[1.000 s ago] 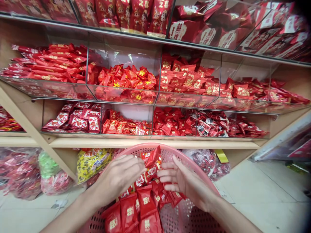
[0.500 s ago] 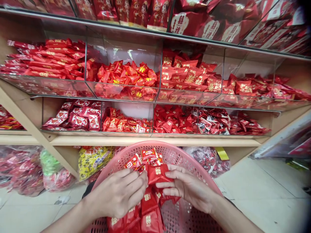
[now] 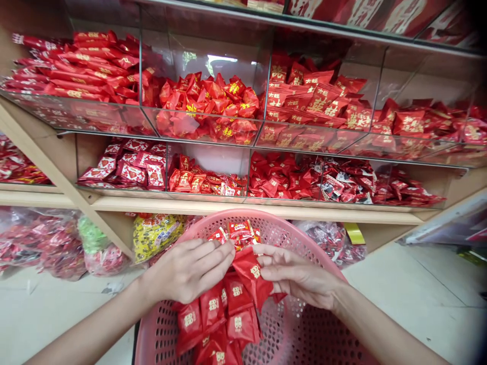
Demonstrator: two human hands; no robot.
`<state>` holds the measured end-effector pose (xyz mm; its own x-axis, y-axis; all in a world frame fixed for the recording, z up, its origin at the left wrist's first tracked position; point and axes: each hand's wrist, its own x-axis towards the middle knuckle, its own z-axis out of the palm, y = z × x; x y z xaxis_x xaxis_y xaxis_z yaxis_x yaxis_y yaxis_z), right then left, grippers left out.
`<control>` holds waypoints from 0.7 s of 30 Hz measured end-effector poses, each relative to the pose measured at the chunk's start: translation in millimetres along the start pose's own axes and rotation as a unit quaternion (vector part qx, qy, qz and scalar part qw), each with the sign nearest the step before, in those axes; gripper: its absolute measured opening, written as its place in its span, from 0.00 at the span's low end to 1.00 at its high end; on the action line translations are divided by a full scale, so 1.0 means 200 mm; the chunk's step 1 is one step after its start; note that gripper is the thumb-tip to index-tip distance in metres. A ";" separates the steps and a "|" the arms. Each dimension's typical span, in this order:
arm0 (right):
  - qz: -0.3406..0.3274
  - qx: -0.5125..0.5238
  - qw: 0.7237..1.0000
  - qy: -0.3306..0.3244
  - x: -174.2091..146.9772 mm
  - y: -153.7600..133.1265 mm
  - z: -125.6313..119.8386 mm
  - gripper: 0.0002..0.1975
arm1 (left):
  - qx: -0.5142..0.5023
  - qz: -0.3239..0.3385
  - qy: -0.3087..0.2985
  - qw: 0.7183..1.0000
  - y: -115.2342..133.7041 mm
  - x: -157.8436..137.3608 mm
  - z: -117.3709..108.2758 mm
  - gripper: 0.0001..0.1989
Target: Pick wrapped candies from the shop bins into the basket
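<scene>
Over a pink plastic basket (image 3: pixel 319 248), both hands are at one shiny red candy packet (image 3: pixel 251 276) with gold double-happiness print. My right hand (image 3: pixel 297 274) grips its right edge between thumb and fingers. My left hand (image 3: pixel 198 268) is closed, its fingertips pinching at the packet's upper left corner; the exact contact is partly hidden. The packet hangs tilted, its lower end downward. Beneath it several matching red packets (image 3: pixel 243 324) lie in the basket's left half. Smaller red-and-white candies (image 3: pixel 241 230) lie at its far side, partly hidden by my hands.
Ahead stands a wooden shelf (image 3: pixel 266 210) with clear dividers and bins of red-wrapped sweets (image 3: pixel 209 104). Below it, on the floor, are a yellow bag (image 3: pixel 158 235), clear bags of red sweets (image 3: pixel 57 243) and another clear bag (image 3: pixel 323 238) to the right.
The packet between my hands has turned from lying level to hanging tilted, lower end down. My left hand has risen slightly, and the view has tipped downward.
</scene>
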<state>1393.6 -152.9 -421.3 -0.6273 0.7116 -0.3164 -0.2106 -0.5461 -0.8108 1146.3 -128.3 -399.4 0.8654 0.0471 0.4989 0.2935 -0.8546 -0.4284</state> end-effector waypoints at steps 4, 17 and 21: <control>0.020 -0.027 0.999 -0.023 0.01 0.01 0.00 0.20 | -0.002 -0.013 0.009 1.000 -0.01 -0.01 0.04 0.14; 0.087 -0.043 0.983 0.155 -0.23 0.12 -0.19 0.17 | -0.006 -0.201 -0.048 0.978 -0.10 -0.33 0.09 0.20; 0.159 -0.066 0.965 0.197 -0.24 0.23 -0.21 0.16 | -0.072 -0.314 0.019 0.946 -0.09 -0.40 0.12 0.20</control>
<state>1446.1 -193.8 -463.4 -0.3060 0.6441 -0.7010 0.0587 -0.7222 -0.6892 1081.9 -103.3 -449.6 0.5218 0.5525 0.6499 0.6848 -0.7256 0.0670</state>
